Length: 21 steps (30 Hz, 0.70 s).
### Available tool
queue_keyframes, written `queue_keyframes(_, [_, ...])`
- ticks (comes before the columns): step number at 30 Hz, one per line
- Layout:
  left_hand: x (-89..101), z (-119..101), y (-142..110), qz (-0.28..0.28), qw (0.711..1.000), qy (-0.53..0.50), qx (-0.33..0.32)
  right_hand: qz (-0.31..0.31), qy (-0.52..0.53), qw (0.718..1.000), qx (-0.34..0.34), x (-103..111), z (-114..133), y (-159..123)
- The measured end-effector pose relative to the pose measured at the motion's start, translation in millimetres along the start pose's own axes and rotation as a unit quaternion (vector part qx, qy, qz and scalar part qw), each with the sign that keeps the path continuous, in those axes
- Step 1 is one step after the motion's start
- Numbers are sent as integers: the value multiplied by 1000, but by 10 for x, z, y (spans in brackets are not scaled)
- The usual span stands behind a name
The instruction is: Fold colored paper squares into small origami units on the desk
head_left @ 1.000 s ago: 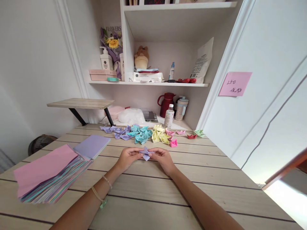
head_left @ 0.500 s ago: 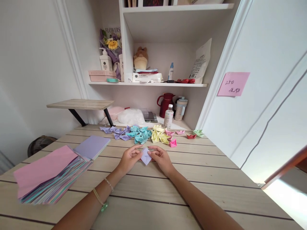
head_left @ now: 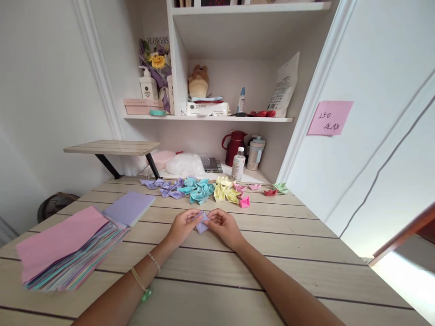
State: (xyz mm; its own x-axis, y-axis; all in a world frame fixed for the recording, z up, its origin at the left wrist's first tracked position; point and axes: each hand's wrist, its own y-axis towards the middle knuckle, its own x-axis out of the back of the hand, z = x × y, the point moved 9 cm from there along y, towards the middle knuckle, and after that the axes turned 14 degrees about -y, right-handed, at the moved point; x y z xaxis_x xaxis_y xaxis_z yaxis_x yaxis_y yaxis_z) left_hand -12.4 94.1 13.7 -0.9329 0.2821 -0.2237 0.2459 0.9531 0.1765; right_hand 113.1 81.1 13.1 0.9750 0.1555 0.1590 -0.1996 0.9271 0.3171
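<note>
A small folded lilac paper piece (head_left: 201,223) is held between my two hands just above the wooden table (head_left: 210,280). My left hand (head_left: 182,225) pinches its left side and my right hand (head_left: 223,226) pinches its right side, fingertips nearly touching. Behind them lies a row of finished folded paper shapes: purple (head_left: 166,187), teal (head_left: 199,189), yellow (head_left: 224,191), pink (head_left: 244,201), with a red one (head_left: 271,193) and a green one (head_left: 281,186) at the right end.
A thick stack of coloured paper sheets with a pink top (head_left: 64,246) and a lilac pad (head_left: 129,207) lie at the left. A water bottle (head_left: 238,165), a red jug (head_left: 234,146) and a cup stand in the niche behind. A small side shelf (head_left: 110,147) juts out left.
The lilac paper was spread wide like a star, then shown as a flat diamond, and is now pinched closer between both hands. The hands stayed in the same place.
</note>
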Motion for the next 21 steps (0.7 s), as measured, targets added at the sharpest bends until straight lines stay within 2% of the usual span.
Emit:
queue_keyframes(3, [43,25,10,-18,999,-24,22,-16,-20,1000,15,30,35,-6])
queue_keyframes(7, [31,73,4,-8,996,-63,59,-13,-42,999,22,26,41,-16])
queue_keyframes(11, [81,67,-6,-32,995,-71,62,3,-38,999,19,0,11,-22])
queue_keyframes(16, [70,69,-2,-22,993,-91,77,6,-38,999,9,2,-16,-25])
queue_keyframes(21, [133,87,26,-29,995,-74,66,38,-15,999,-7,-67,-3,-40])
